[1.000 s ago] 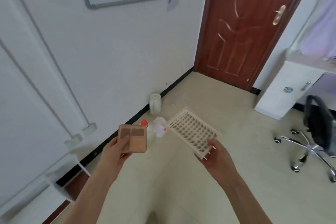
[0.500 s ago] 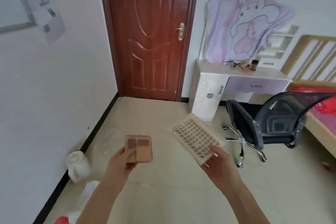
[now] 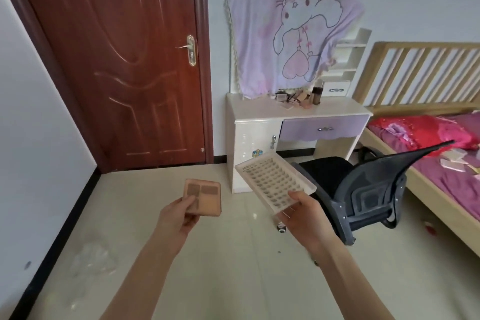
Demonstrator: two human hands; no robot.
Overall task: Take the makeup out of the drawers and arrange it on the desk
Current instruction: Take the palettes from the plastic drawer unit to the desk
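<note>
The left hand [image 3: 179,218] holds a small square pink palette [image 3: 205,200] by its near edge, thumb laid across the top and fingers curled beneath, so the brown shades on its face point up toward the camera. The right hand [image 3: 304,218] grips the near end of a pale rectangular tray [image 3: 275,184] full of rows of small round hollows, thumb on top and fingers under it; the tray tilts up and away from the hand. Both things are held in the air above the tiled floor [image 3: 233,267], well apart from the counter [image 3: 298,112] that stands against the far wall. On that counter, near its back edge, lies a cluster of makeup items [image 3: 298,97], too small to tell one from another. Its purple drawer [image 3: 324,128] is closed. A black office chair [image 3: 363,189] stands in front of the counter, just beyond the tray. A pink cartoon cloth [image 3: 293,31] hangs over the mirror part above the counter. To the left is a brown wooden door [image 3: 124,65], and to the right a bed [image 3: 441,163] with a red pillow [image 3: 420,132].
</note>
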